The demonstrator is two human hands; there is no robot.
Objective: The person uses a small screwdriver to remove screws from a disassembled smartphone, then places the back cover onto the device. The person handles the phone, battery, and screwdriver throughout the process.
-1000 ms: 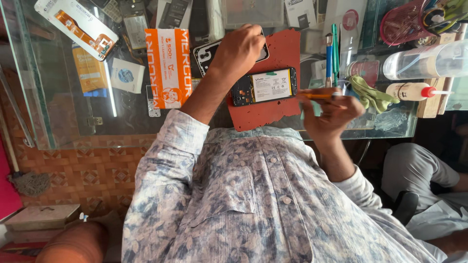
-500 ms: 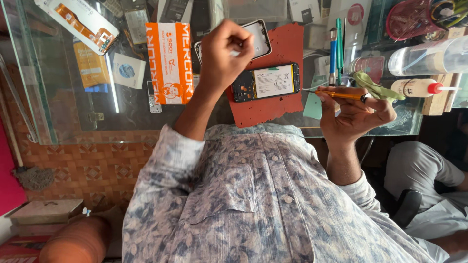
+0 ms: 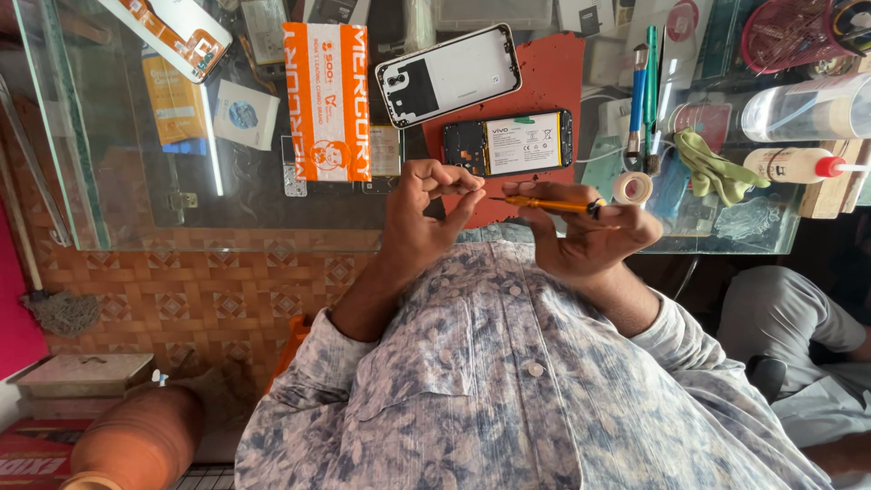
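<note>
Shirt first, since it fills the bottom of the view: a blue-grey patterned button-up [image 3: 508,390], with both forearms coming up out of it toward the glass counter [image 3: 181,200].

Just above it we've got our right hand [image 3: 590,234] curled around a slim screwdriver with an orange-yellow handle [image 3: 549,204], fingers closed over the butt end and thumb lying along the shaft. The tool lies nearly level, long axis running side to side, thin metal tip pointing toward our left hand [image 3: 425,207]. That hand sits right at the tip, thumb and forefinger pinched together and the other fingers loosely bent. Whether there's something tiny in the pinch we can't tell; it's too small to make out. So the tip and the pinched fingertips are just about touching, and the left hand is the nearer one to the working end.

Just beyond the hands lies the opened black phone with its white battery showing [image 3: 508,142]. It sits on a red mat [image 3: 553,77], long axis also side to side, close to the screwdriver tip but not touching it.

Further out on the mat's left edge is the phone's white back cover [image 3: 449,74], tilted a bit. Left of that sits a tall orange-and-white cardboard box [image 3: 327,100]. Off to the right we see a small roll of white tape [image 3: 632,188], a crumpled green cloth [image 3: 717,163] and a white squeeze bottle with a red cap [image 3: 789,165].
</note>
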